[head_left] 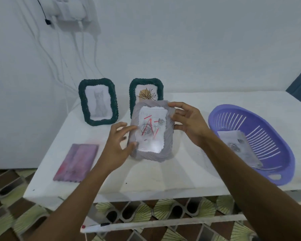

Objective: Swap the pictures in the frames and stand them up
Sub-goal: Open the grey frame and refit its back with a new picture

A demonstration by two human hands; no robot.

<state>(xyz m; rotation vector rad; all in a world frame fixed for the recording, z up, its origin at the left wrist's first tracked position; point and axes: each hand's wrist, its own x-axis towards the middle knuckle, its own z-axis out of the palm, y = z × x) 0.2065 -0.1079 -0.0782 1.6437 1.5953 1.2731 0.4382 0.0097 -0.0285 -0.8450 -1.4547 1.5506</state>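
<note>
I hold a grey ridged picture frame (169, 136) above the middle of the white table (146, 178), tilted toward me. It shows a drawing with roses and red strokes (150, 129). My left hand (118, 145) grips its left edge, my right hand (188, 124) its right edge. Behind it stand two dark green frames upright: one with a cat sketch (98, 101) at the left, one with an orange sun drawing (145, 91), partly hidden by the grey frame. A pink-purple backing board (76, 162) lies flat at the front left.
A purple slotted plastic basket (268, 122) sits at the table's right with a loose rose picture (238, 145) in it. White cables (63, 54) hang down the wall at the back left. A white rod with a pen (104, 225) lies below the table's front edge.
</note>
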